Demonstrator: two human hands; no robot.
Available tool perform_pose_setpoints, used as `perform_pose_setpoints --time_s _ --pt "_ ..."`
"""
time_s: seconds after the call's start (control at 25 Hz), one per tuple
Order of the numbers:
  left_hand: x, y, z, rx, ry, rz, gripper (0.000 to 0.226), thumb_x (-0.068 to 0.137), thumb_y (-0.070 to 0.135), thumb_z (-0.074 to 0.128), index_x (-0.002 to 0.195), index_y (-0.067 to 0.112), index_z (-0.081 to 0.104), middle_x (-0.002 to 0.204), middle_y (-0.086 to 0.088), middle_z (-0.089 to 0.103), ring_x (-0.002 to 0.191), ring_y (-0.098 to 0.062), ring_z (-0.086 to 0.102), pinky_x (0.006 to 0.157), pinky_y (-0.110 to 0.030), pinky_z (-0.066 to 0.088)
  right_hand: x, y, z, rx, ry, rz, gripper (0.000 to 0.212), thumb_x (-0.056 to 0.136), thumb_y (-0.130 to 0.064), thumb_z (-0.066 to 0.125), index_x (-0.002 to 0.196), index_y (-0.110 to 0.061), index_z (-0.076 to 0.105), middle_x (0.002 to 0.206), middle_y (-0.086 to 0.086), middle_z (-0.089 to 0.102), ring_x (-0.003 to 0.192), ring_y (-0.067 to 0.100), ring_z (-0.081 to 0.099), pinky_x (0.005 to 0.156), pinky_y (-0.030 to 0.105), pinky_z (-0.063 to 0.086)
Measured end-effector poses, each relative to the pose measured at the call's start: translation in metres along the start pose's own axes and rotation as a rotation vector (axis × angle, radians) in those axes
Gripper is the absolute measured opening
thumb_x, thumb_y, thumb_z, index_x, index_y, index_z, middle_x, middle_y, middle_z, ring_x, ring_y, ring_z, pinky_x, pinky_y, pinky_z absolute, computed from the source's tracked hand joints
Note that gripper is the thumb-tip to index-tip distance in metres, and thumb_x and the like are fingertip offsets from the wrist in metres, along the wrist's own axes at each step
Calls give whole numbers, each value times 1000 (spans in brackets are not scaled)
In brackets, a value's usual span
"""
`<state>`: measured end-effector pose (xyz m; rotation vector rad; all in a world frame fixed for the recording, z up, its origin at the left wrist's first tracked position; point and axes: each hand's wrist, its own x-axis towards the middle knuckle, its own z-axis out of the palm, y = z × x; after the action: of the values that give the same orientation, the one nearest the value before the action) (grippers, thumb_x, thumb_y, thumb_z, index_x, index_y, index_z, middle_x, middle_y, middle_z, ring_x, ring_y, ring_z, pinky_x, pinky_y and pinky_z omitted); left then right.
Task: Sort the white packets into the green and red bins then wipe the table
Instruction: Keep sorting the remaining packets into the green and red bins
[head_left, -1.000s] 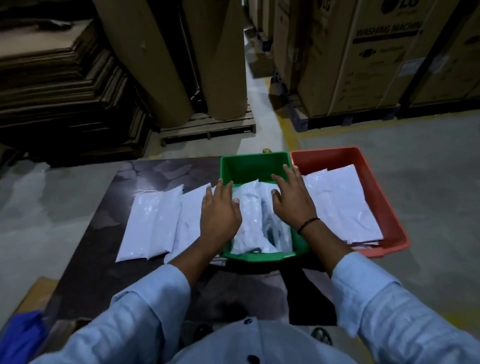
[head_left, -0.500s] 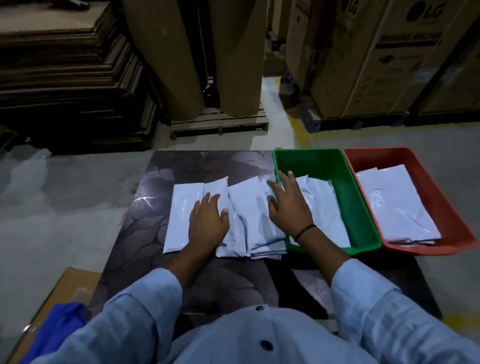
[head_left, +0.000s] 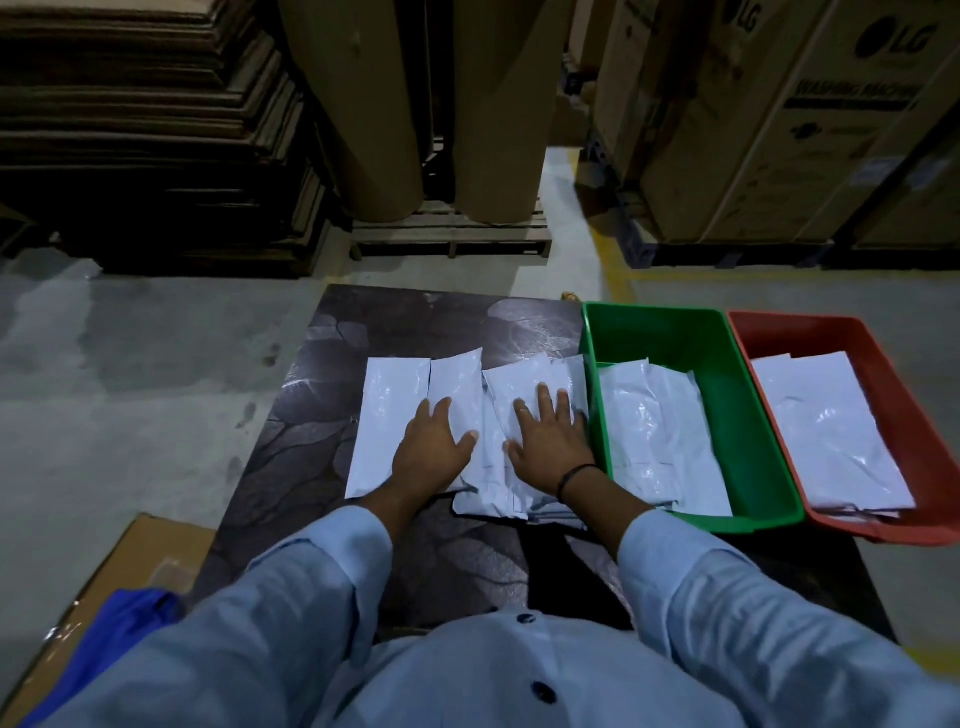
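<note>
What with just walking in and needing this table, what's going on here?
White packets are being sorted by hand. The left hand and right hand lie flat on those spread over the dark table. The green bin and red bin beside them each hold some already. Several are left on the table, so sorting is unfinished.

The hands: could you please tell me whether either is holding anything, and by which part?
Nothing is held: the left hand and right hand rest flat, palms down, on white packets lying on the table.
</note>
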<state>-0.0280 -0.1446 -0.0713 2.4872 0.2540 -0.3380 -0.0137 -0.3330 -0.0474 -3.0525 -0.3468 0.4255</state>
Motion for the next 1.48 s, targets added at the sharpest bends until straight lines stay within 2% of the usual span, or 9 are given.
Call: perform_pose_setpoints --time_s 0.16,0.28,0.36,0.52,0.6,0.76,0.96,1.24,1.48 --pt "13 10 2 79 -37 -9 91 90 71 50 160 29 10 169 -8 8 149 -40 26 117 -52 31 -4 -2 14 -35 47 16 69 100 -52 31 158 -21 10 165 17 -4 150 44 -1 116 62 15" --pt "20 12 11 115 6 -8 100 86 75 53 160 29 5 169 -8 7 148 -42 27 117 -55 29 -3 -3 17 -47 54 27 70 98 -52 27 159 -21 10 165 19 -1 150 46 1 116 63 14" --pt "26 13 15 85 38 -14 101 85 73 56 160 30 4 169 -8 7 148 -42 26 117 -56 28 -3 -5 17 -48 46 38 71 94 -51 27 158 -20 19 164 22 8 148 48 10 113 65 20" --pt "29 15 21 -18 65 -30 96 87 63 63 160 30 9 168 -6 10 148 -40 25 116 -58 29 2 -5 24 -62 6 51 66 88 -48 50 146 -17 46 154 25 36 137 52 36 99 67 39" --pt "27 20 22 -45 94 -46 91 88 56 65 159 31 13 167 -5 12 146 -38 26 116 -57 30 4 -6 24 -68 14 57 66 91 -46 52 149 -18 42 156 25 32 140 51 32 100 67 36" --pt "22 23 16 -38 193 -105 83 89 47 66 158 34 20 165 -4 14 141 -35 29 115 -52 30 4 -2 22 -37 39 18 62 103 -42 29 159 -23 11 165 19 -1 150 44 2 114 62 12" --pt "18 19 -4 -48 276 -126 80 88 41 67 156 34 25 165 -5 13 137 -36 29 113 -49 30 4 -4 3 8 55 21 60 102 -38 32 158 -25 13 165 17 3 147 42 11 113 59 16" --pt "6 48 -34 -88 352 -9 77 90 39 66 156 34 27 165 -2 11 137 -35 26 113 -49 29 0 -1 -59 162 370 41 54 102 -33 39 154 -26 29 162 13 22 143 41 22 107 58 27" --pt "-6 97 -30 -99 322 109 76 92 40 65 156 39 24 166 3 8 141 -33 22 115 -51 28 -19 51 -79 160 536 136 54 99 -28 46 152 -23 35 158 14 29 138 41 28 97 59 33"
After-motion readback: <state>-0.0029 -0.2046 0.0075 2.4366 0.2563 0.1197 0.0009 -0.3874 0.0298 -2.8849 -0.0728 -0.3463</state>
